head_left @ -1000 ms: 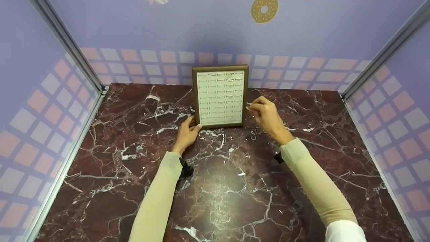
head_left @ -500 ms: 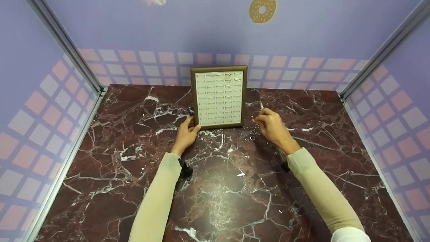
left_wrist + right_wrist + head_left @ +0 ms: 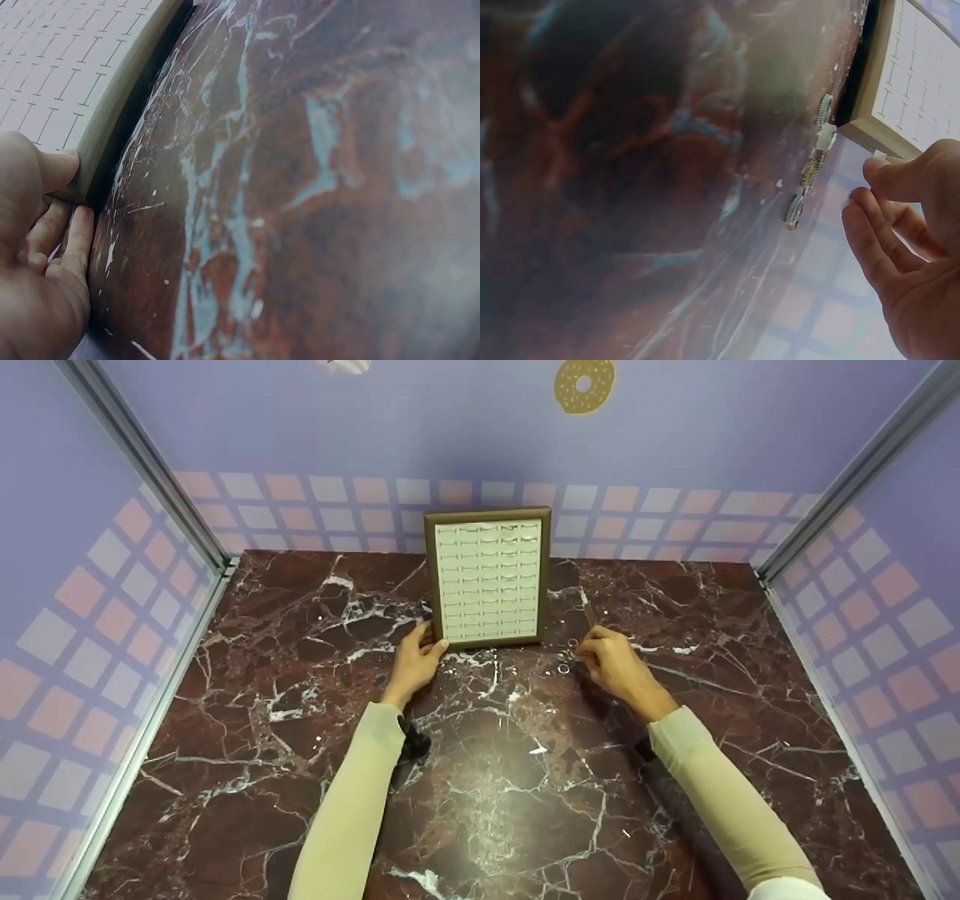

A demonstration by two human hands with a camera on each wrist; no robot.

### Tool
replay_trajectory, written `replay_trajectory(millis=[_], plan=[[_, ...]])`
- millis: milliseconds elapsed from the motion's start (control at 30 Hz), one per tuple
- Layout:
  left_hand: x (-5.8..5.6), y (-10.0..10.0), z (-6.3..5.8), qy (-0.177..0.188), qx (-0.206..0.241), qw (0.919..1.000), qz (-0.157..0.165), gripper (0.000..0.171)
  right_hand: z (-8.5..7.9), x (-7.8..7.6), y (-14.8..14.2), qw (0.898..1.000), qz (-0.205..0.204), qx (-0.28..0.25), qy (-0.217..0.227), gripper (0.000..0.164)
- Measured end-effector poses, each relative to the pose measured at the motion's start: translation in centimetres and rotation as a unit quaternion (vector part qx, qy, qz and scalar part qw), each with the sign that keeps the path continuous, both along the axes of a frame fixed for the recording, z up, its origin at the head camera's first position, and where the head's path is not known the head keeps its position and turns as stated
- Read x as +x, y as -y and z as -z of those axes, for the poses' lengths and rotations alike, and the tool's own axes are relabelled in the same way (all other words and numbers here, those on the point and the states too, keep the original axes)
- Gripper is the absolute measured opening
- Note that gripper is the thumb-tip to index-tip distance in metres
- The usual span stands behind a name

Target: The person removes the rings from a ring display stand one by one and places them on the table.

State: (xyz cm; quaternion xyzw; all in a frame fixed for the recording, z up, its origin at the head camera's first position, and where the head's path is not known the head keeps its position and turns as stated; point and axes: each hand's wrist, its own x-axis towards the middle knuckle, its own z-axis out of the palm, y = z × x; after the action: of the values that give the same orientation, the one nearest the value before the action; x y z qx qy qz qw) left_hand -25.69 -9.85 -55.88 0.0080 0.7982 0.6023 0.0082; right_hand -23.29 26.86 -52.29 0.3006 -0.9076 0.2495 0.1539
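Observation:
A brown-framed ring display board [image 3: 491, 577] leans upright at the back wall, its white face lined with rows of slots. A gold ring [image 3: 510, 528] sits in its top row. My left hand [image 3: 416, 660] grips the lower left corner, thumb on the front and fingers at the edge, as the left wrist view shows. Several loose rings [image 3: 563, 668] lie on the table right of the board. My right hand [image 3: 611, 660] is beside them, fingertips close to the rings; in the right wrist view its thumb and fingers are apart, with nothing visible between them.
The dark red marble table [image 3: 480, 780] has white veins and small pale flecks. A lilac back wall [image 3: 300, 427] with pink and white squares stands right behind the board, and side walls close off left and right.
My right hand has moved from the board's right edge down and slightly right to the loose rings. The left hand keeps its grip on the corner.

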Motion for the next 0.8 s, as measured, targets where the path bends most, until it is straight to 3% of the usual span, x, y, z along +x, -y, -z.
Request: replay_trajectory(millis=[800], plan=[[0.0,0.0,0.1,-0.006,0.007,1.0000,0.001,0.055,1.5,0.4,-0.6,0.999,-0.024,0.043,0.008,0.011]])
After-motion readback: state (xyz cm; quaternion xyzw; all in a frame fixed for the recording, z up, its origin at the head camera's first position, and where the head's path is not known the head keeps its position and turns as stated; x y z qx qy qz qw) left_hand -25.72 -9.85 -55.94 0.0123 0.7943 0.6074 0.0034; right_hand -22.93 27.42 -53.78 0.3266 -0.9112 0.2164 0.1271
